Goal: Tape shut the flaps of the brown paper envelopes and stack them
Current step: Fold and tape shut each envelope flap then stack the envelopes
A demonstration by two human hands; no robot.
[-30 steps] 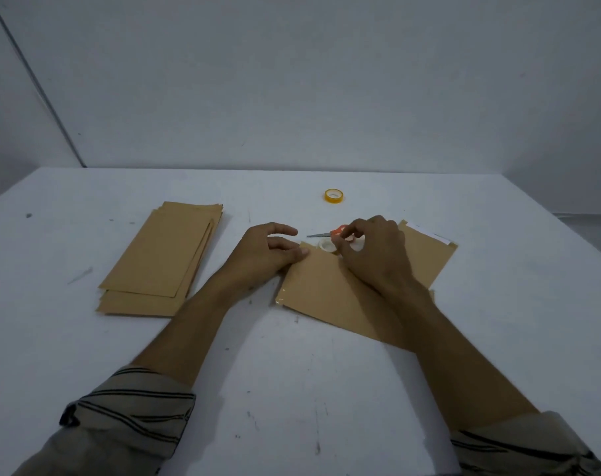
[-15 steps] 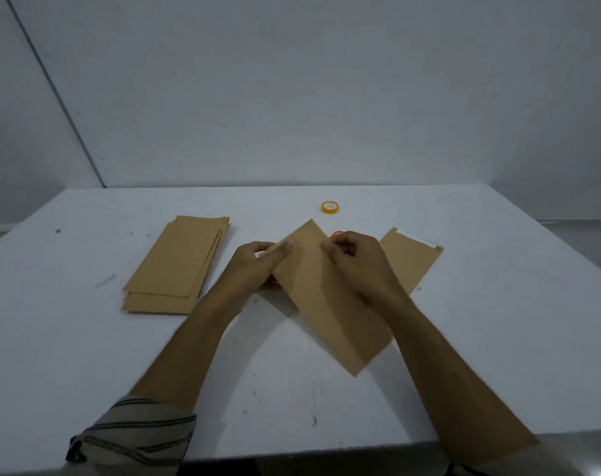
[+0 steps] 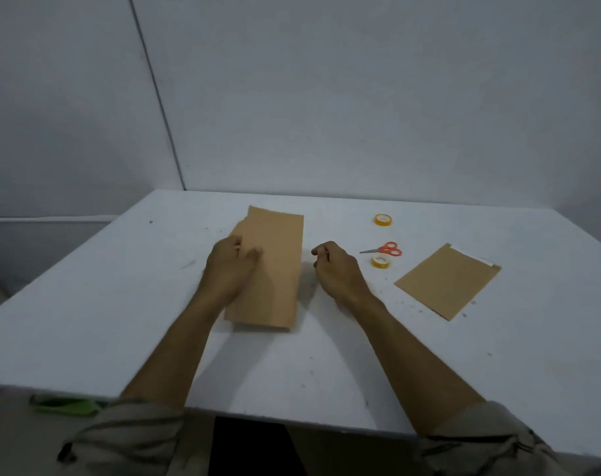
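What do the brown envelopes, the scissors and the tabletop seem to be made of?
Stack of envelopes: matte brown kraft-like paper, thin with crisp edges. Scissors: smooth orange handles, probably plastic; grey blades, likely metal. Tabletop: matte white, scuffed and speckled; painted board or laminate, I cannot tell which.
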